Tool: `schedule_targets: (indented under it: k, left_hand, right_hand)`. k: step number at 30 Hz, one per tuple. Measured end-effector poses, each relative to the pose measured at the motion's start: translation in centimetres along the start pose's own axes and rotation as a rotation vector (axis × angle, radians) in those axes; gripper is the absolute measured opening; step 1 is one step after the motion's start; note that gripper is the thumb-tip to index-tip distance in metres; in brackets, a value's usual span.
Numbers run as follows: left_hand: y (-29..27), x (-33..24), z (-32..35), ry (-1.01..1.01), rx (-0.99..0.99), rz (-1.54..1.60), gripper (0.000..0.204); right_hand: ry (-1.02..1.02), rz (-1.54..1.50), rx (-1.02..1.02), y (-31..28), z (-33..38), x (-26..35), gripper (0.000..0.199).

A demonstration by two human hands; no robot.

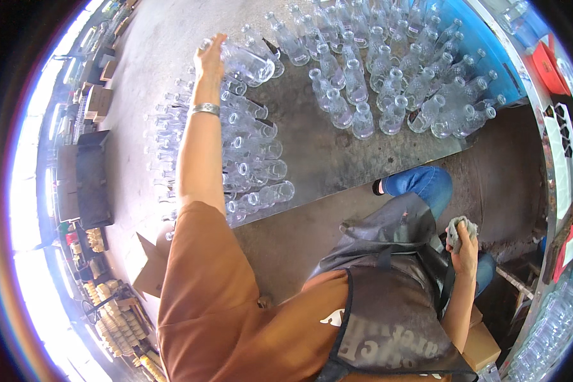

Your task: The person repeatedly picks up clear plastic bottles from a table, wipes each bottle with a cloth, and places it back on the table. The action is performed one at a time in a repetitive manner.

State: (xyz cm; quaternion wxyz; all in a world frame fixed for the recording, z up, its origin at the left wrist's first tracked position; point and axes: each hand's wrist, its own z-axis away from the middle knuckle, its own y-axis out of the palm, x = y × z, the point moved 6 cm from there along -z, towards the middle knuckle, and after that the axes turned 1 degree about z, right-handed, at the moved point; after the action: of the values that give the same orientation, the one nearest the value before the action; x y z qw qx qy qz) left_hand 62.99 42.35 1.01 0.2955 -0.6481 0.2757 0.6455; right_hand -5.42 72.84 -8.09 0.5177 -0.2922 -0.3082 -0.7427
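Glass bottle (247, 62) base hidden by left hand (209, 59).

Left hand (209, 58) outstretched, gripping — right hand (465, 240) fisted.

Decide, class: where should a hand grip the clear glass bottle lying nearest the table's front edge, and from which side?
Grip the glass bottle around its wide body, coming down from above. It lies on its side at the open end of the row on the table, its body exposed, while neighbouring bottles crowd its neck end.

Bottles everywhere on the floor sheet
Left hand (208, 58) grips a clear glass bottle (245, 62) over the laid-down rows, right hand (466, 244) clutches a grey rag (456, 229)
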Motion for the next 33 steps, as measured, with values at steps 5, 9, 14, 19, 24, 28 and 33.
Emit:
schedule_targets:
  k: [5,9,14,19,24,28,33]
  left_hand:
    - [-2.7,9.4,-3.0,-0.138,-0.227,-0.124,0.036]
    - [-3.8,12.0,-4.0,-0.091,-0.265,-0.155,0.038]
    - [-4.7,14.9,-5.9,-0.184,-0.291,-0.248,0.041]
    - [-5.5,17.1,-6.4,-0.26,-0.322,-0.217,0.042]
    - [-5.3,16.8,-5.9,-0.263,-0.268,-0.239,0.046]
    - [-3.7,11.0,-2.7,0.114,-0.513,-0.59,0.048]
    - [4.8,4.7,5.9,0.645,-0.221,-0.555,0.049]
  right_hand:
    - [0.001,0.061,-0.005,0.4,-0.6,0.2,0.016]
    - [0.04,0.083,-0.033,0.7,-1.2,0.0,0.017]
    - [0.073,0.141,-0.03,1.3,-2.0,-0.5,0.017]
    - [0.101,0.155,-0.037,1.4,-2.3,-0.9,0.017]
    - [0.105,0.165,-0.03,1.7,-2.5,-1.0,0.019]
    - [0.096,0.155,-0.018,1.9,-2.7,-0.9,0.021]
    - [0.077,0.167,0.011,2.3,-3.0,-0.8,0.022]
